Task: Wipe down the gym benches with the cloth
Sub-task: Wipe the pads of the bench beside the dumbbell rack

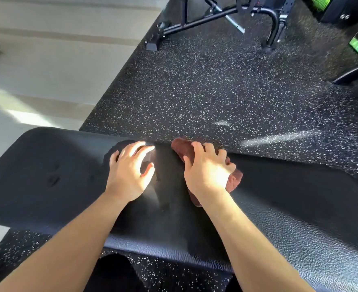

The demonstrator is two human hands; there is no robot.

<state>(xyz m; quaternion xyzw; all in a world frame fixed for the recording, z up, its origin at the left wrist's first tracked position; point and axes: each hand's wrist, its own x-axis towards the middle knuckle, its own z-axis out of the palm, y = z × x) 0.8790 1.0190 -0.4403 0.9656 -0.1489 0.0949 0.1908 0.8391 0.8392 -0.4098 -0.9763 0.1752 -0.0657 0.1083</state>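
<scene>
A black padded gym bench (58, 182) runs across the lower half of the head view, from left to right. A dark red cloth (181, 147) lies bunched on the pad near its far edge. My right hand (207, 169) lies on top of the cloth with its fingers curled over it, and cloth shows beyond the fingertips and under the wrist. My left hand (129, 171) rests on the bare pad just left of the cloth, fingers spread and slightly bent, holding nothing.
Black speckled rubber flooring (205, 91) lies beyond the bench. Another bench's black metal frame (195, 20) stands at the top centre. Dark equipment with green parts (357, 45) sits at the top right. Pale floor (47, 60) lies to the left.
</scene>
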